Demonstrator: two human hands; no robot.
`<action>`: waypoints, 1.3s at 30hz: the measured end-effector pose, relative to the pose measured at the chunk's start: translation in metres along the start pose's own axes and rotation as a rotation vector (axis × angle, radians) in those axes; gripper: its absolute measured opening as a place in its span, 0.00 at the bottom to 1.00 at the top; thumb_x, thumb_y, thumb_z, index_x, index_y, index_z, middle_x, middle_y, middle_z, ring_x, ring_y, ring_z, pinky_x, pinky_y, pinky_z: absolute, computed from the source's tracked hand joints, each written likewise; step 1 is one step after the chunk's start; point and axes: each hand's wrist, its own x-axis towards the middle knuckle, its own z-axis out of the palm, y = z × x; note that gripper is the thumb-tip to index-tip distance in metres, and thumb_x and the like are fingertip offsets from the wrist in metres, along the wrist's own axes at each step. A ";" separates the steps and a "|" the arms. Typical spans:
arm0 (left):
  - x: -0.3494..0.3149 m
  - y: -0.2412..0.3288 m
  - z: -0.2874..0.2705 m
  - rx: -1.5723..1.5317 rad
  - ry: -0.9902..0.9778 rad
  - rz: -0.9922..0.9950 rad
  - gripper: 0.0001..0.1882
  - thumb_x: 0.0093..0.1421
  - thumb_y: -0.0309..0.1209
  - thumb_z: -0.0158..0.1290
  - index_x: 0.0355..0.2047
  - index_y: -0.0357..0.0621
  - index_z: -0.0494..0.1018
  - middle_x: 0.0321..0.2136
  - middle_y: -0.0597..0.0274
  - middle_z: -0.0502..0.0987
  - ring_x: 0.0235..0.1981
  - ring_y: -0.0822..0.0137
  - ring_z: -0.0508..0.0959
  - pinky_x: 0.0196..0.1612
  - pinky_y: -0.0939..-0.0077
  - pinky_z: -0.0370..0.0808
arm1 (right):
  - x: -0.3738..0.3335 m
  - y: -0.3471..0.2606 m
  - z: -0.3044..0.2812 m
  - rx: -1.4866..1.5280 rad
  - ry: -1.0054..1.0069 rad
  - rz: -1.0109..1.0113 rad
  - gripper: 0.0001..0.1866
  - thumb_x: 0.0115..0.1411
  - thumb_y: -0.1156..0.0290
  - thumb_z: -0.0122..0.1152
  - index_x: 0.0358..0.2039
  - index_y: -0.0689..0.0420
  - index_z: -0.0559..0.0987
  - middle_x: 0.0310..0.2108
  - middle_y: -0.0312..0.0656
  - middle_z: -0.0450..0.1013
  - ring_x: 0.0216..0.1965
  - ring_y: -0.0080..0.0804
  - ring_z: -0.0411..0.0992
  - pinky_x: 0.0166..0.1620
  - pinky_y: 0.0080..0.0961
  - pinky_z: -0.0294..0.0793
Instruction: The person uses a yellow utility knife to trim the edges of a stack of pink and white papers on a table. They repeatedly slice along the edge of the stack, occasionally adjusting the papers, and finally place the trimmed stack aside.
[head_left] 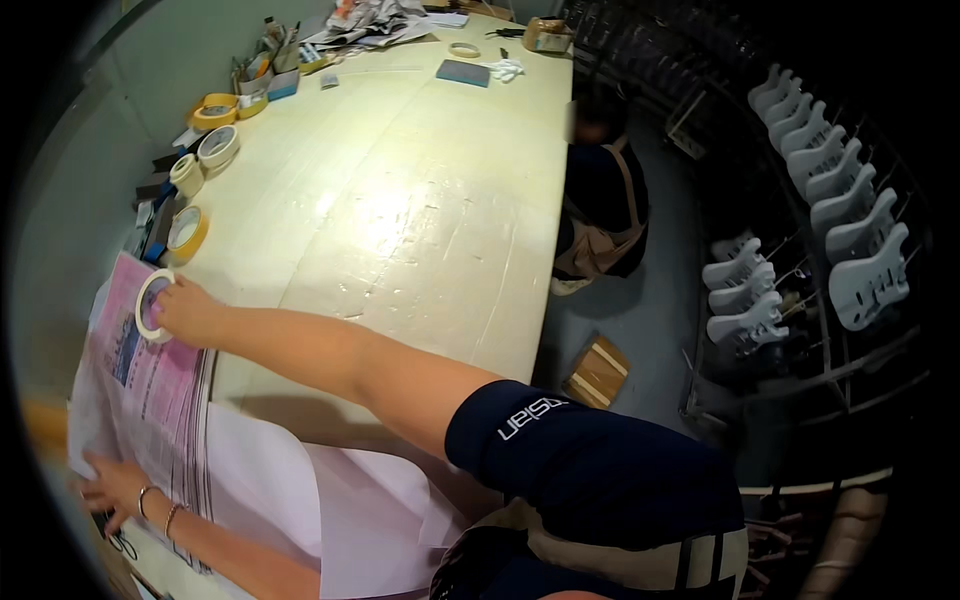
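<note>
My right hand (188,308) reaches across to the far left and grips a white roll of masking tape (143,308) by its ring. The roll is held over a stack of printed pink newspaper (165,400) at the table's left side. Closer in, my left hand (112,490), with bracelets at the wrist, rests with fingers spread at the left edge of the paper. A large white sheet (260,460) lies beside the newspaper and curls up towards my body. Dark loops (122,545) of something I cannot make out show beside my left hand.
Several tape rolls (187,230) line the table's (400,200) left edge. Crumpled paper (370,25), a blue-grey block (462,73) and a cardboard box (548,35) stand far off. A person (605,200) is low beside the right edge. White guitar bodies (865,280) hang on racks.
</note>
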 end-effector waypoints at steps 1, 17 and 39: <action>0.009 -0.023 0.002 0.120 0.030 -0.106 0.34 0.55 0.38 0.56 0.62 0.76 0.61 0.68 0.56 0.52 0.67 0.45 0.54 0.61 0.28 0.48 | 0.000 -0.005 -0.001 -0.034 -0.038 0.006 0.11 0.52 0.67 0.57 0.35 0.53 0.81 0.40 0.44 0.75 0.47 0.41 0.71 0.59 0.47 0.63; -0.024 0.014 0.036 -0.577 -0.557 0.467 0.33 0.66 0.57 0.39 0.66 0.57 0.58 0.66 0.55 0.58 0.67 0.51 0.57 0.62 0.33 0.50 | 0.001 -0.039 -0.004 0.182 -0.204 -0.111 0.29 0.49 0.46 0.63 0.46 0.51 0.79 0.47 0.45 0.73 0.54 0.42 0.67 0.56 0.59 0.58; -0.112 0.005 -0.102 -0.504 0.002 0.951 0.31 0.56 0.46 0.56 0.61 0.63 0.65 0.59 0.72 0.68 0.61 0.65 0.65 0.63 0.37 0.54 | -0.037 0.004 -0.101 0.204 -0.278 -0.419 0.44 0.51 0.44 0.66 0.64 0.46 0.61 0.59 0.41 0.65 0.60 0.41 0.62 0.63 0.42 0.58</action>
